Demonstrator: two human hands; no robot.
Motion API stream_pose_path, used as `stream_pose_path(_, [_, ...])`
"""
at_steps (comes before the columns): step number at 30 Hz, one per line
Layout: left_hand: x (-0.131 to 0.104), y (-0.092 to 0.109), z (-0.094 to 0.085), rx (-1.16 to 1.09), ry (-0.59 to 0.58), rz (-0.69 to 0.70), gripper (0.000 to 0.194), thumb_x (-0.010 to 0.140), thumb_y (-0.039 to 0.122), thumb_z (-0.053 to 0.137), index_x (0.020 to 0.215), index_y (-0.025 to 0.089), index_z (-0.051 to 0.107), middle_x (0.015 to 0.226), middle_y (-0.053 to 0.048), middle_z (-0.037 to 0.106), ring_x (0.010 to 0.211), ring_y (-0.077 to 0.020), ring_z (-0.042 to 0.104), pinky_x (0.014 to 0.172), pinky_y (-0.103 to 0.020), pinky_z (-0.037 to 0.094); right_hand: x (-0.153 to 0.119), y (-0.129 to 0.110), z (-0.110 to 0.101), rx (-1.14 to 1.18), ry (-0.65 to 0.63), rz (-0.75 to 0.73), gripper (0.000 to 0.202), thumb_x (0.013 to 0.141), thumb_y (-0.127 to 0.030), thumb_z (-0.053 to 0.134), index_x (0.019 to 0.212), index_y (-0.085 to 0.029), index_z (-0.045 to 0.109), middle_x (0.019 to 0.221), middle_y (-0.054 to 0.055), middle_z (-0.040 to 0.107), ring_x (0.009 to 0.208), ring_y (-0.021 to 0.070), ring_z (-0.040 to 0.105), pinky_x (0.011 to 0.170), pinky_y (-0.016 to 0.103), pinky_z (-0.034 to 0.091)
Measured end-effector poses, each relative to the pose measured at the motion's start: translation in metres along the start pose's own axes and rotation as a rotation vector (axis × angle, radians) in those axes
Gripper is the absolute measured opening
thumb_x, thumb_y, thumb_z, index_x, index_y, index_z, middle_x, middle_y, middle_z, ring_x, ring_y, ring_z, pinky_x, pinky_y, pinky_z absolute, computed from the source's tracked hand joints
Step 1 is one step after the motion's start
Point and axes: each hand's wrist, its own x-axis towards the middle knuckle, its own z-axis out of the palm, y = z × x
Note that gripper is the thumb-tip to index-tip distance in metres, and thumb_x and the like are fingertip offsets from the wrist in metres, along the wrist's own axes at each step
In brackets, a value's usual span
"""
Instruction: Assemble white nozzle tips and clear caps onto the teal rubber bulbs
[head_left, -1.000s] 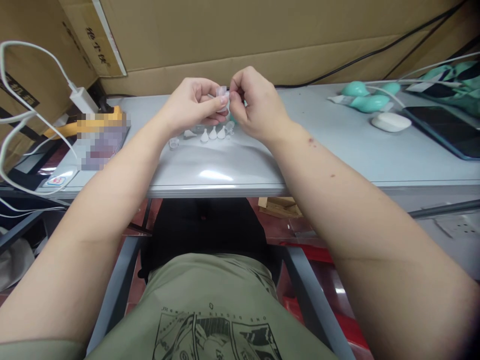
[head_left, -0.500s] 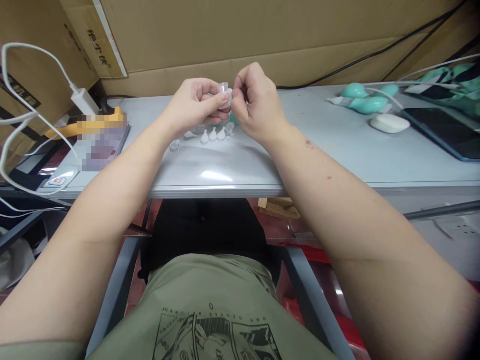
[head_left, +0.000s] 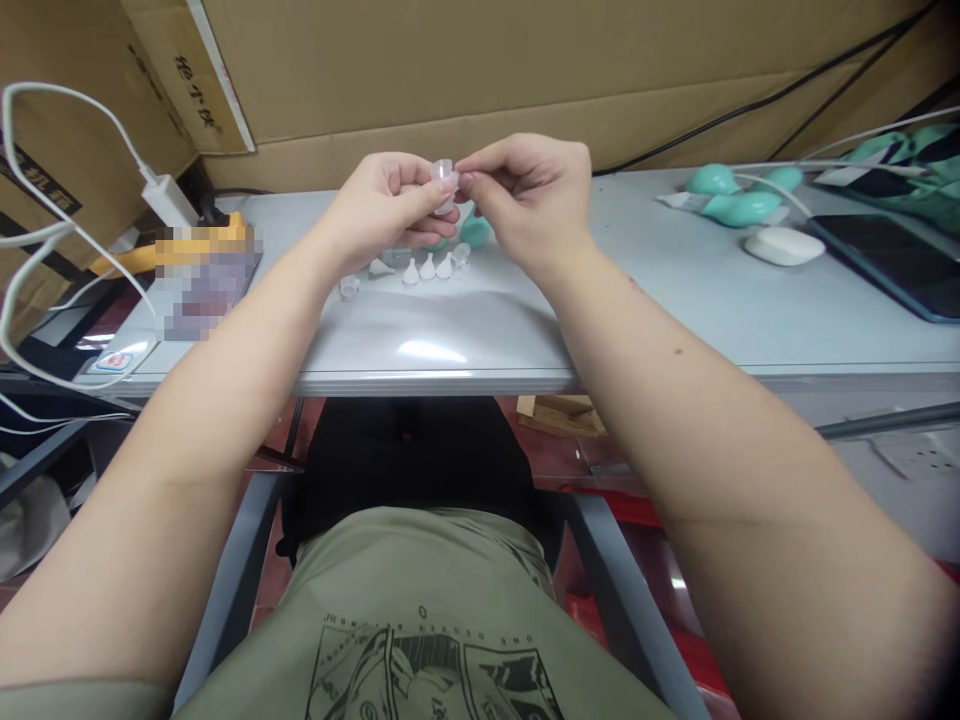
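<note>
A small clear plastic jar (head_left: 444,168) is held over the back of the table, between the thumb and fingers of my left hand (head_left: 382,205). From the other side, my right hand (head_left: 536,195) pinches with thumb and forefinger at the jar's right edge; the exact part between those fingertips is too small to make out. Below the hands stands a row of small white funnels (head_left: 427,268). Another small clear jar (head_left: 349,288) sits to their left, and a clear piece (head_left: 462,256) to their right. A teal object (head_left: 475,230) is partly hidden behind my right hand.
Teal bulb-shaped items (head_left: 739,208), a white rounded case (head_left: 784,246) and a dark phone (head_left: 892,265) lie on the grey table (head_left: 675,320) at right. At left are a yellow object (head_left: 214,240), a white charger (head_left: 170,203) and cables. Cardboard (head_left: 450,70) walls the back.
My right hand has shifted slightly right, and its curled fingers have straightened into a fingertip pinch at the jar's edge. My left hand keeps hold of the jar, nearly in place.
</note>
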Motion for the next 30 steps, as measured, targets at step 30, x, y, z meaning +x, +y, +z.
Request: stream_pose_path(30, [-0.002, 0.009, 0.004, 0.106, 0.213, -0.045, 0.031, 0.088, 0.051, 0.093, 0.103, 0.040, 0.068, 0.110, 0.001, 0.099, 0.118, -0.0362, 0.095, 0.115, -0.057, 0.074, 0.000, -0.024, 0.019, -0.439, -0.002, -0.007, 0.023, 0.120, -0.029, 0.058, 0.112, -0.039, 0.076, 0.139, 0.017, 0.085, 0.131, 0.0518, 0.080, 0.107, 0.064, 0.061])
